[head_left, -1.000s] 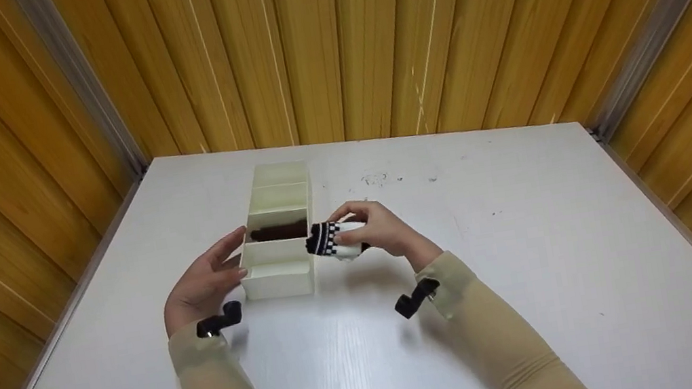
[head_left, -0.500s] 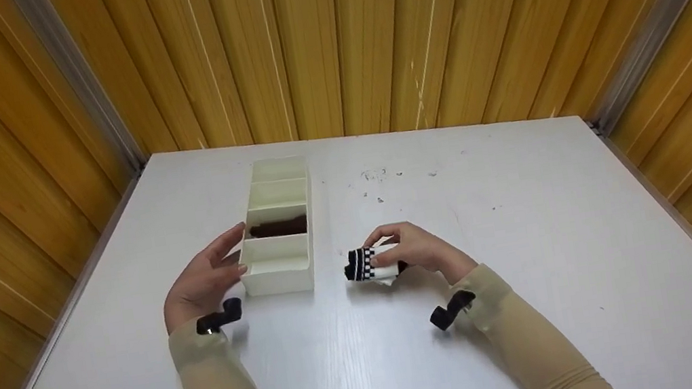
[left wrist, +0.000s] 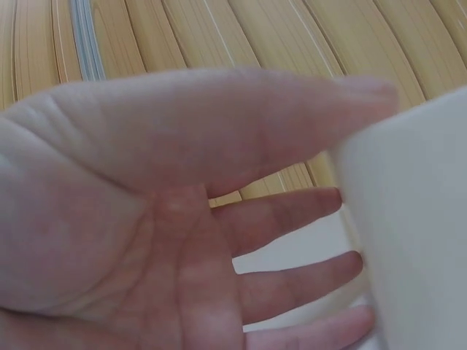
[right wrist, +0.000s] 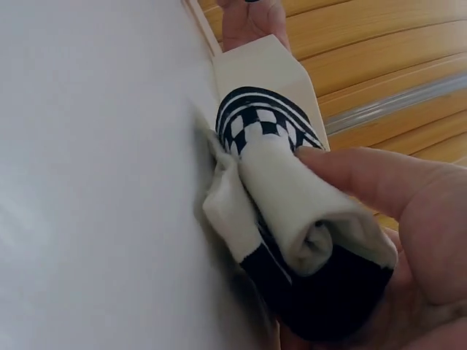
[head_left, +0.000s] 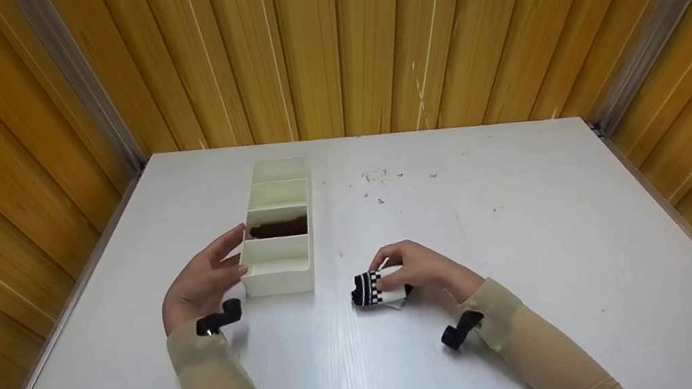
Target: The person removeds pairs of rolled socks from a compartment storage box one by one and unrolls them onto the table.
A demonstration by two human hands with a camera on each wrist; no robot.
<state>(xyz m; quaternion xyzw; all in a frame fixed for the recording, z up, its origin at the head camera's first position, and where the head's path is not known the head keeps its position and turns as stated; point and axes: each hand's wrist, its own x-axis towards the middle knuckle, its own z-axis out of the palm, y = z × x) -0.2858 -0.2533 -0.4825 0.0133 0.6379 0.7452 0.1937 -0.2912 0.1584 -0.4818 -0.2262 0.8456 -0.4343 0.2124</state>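
My right hand (head_left: 422,265) pinches a rolled sock (head_left: 387,286), white with black bands and a checkered stripe, low over the table. In the right wrist view the sock (right wrist: 292,197) shows its coiled end and a loose white-and-black fold beside the tabletop. My left hand (head_left: 204,281) touches the left side of a white divided box (head_left: 280,283). The left wrist view shows its fingers nearly straight, tips against the box wall (left wrist: 416,226), with the thumb at the rim. A dark brown item (head_left: 279,228) lies in the box's second compartment from the front.
The white table (head_left: 534,262) carries small dark marks (head_left: 375,176) behind the right hand. Wood-patterned walls (head_left: 336,38) stand along the back and sides. Each wrist wears a small black camera mount (head_left: 462,329).
My right hand has carried the sock away from the box's right side, toward me and to the right, lower to the table. My left hand has stayed at the box.
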